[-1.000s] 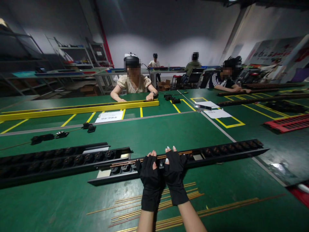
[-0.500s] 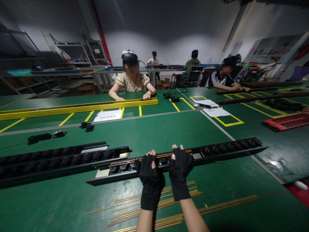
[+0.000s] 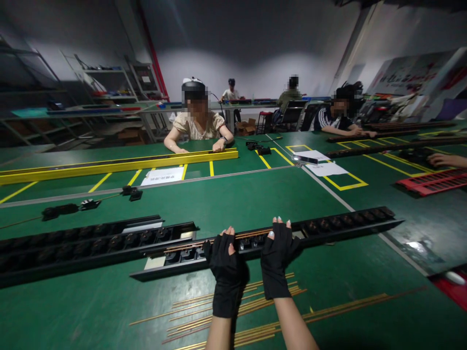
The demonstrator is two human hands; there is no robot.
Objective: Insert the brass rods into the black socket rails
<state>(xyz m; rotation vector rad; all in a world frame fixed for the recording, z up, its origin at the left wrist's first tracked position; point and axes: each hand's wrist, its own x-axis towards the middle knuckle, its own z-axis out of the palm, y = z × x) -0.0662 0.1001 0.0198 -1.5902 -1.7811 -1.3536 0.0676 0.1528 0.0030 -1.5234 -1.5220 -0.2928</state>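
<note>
A long black rail (image 3: 339, 226) with a row of sockets lies across the green table in front of me. Thin copper strips (image 3: 189, 245) lie along its middle. My left hand (image 3: 224, 257), in a black fingerless glove, presses fingers down on the strips at the rail's centre. My right hand (image 3: 279, 250), gloved the same, rests on the rail a little to the right, fingers curled over the strips. Both hands are closed on the rail's top; what the fingertips pinch is hidden.
Loose copper strips (image 3: 241, 306) lie on the table near my wrists. Two more black rails (image 3: 91, 243) lie at left. A yellow rail (image 3: 116, 165) and a seated person (image 3: 199, 124) are across the table; another person's hand (image 3: 443, 159) at right by a red tray (image 3: 434, 182).
My right hand has slid to the right along the rail, away from my left hand, which has stayed in place. A person's hand has come into view at the far right.
</note>
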